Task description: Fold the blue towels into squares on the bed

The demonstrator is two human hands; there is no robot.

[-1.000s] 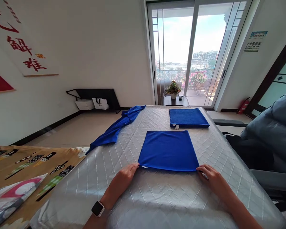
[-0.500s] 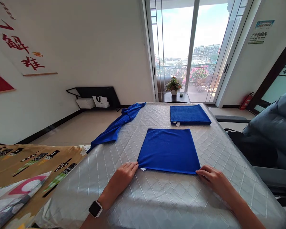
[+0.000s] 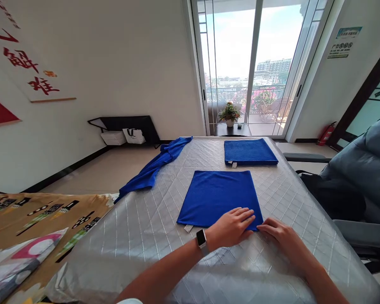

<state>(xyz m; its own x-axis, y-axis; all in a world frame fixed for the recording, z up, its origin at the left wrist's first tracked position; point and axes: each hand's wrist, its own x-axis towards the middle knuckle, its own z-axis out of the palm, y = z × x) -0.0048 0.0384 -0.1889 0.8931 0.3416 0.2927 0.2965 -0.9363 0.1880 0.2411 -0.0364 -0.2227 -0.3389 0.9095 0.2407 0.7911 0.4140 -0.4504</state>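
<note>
A blue towel, folded into a rough square, lies flat on a silver quilted cover. My left hand, a watch on its wrist, rests open with fingers stretched over the towel's near edge, toward the right corner. That near right corner is pinched between the fingertips of my right hand. A small white tag sticks out under the near left corner. Behind, at the far right, sits a stack of folded blue towels.
A crumpled blue cloth hangs along the cover's left edge. Patterned brown fabric lies to the left. On the right stands a dark padded armchair. A potted plant stands on a small table by the glass door.
My left hand has let go of the towel's near left corner and moved right across the near edge. My right hand stays at the right corner. The view shifted slightly.
</note>
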